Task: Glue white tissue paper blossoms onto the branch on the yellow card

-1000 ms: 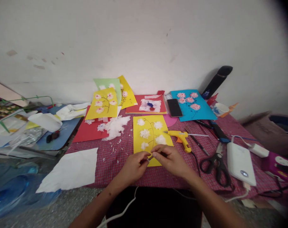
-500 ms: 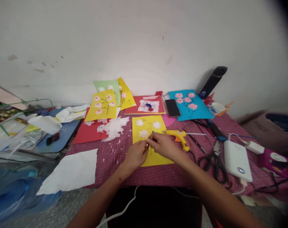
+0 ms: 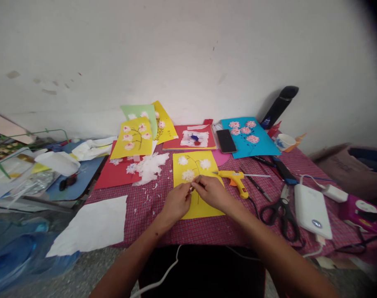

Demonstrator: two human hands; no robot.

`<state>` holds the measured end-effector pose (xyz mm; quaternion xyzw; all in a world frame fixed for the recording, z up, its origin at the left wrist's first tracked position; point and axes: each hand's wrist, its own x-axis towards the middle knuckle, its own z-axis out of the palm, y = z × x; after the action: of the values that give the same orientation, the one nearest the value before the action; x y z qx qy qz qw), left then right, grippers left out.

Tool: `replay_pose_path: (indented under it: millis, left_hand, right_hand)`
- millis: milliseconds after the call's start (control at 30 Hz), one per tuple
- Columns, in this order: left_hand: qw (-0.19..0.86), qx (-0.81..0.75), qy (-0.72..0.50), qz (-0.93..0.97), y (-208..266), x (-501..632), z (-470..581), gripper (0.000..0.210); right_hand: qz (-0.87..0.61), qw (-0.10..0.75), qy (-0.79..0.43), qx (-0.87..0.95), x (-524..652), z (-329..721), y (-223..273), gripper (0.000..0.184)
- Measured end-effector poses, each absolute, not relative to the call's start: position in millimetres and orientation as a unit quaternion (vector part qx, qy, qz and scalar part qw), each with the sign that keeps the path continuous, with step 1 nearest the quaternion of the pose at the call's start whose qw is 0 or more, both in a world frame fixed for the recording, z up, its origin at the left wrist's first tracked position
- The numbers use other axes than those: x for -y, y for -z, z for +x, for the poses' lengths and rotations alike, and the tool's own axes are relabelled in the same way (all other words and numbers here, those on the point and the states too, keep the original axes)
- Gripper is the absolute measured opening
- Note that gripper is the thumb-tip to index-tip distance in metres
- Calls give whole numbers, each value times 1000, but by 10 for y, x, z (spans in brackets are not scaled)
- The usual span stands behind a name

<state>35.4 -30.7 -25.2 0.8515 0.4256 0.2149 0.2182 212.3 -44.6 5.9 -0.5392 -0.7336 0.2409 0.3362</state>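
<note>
Over the lower half of a yellow paper sheet (image 3: pixel 211 209), my left hand (image 3: pixel 177 203) and my right hand (image 3: pixel 210 191) meet at the fingertips. Both are closed in a pinch, and whatever lies between the fingers is too small to make out. The sheet bears a drawn brown stem (image 3: pixel 198 196) and white paper flowers (image 3: pixel 205 164), one of them just beyond my fingertips. Right of my right hand lies a yellow hot glue gun (image 3: pixel 236 180), its nozzle pointing left over the sheet's edge and a clear glue stick (image 3: pixel 257 176) poking from its back.
Black scissors (image 3: pixel 281 215), a white power bank (image 3: pixel 312 211) and a phone (image 3: pixel 226 140) lie to the right. Torn white paper (image 3: pixel 152 167) rests on a red sheet (image 3: pixel 114 178) at left. Finished-looking flower pictures, including a blue one (image 3: pixel 248 138), stand along the wall.
My right hand has shifted slightly left and down, its fingers lower against my left fingertips. The yellow sheet's near edge sits slightly turned. Other objects look unmoved.
</note>
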Motion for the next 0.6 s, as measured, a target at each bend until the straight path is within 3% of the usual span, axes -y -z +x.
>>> replay_pose_path:
  millis: [300,600]
  left_hand:
    - [215,-442,-223,842,228,307,281,41]
    - [198,-447,-217,845,226,307,273,34]
  right_hand:
    - [-537,314,-214,753,451,2114,-76,18]
    - [-529,268,-192,782,472,2102,-116,21]
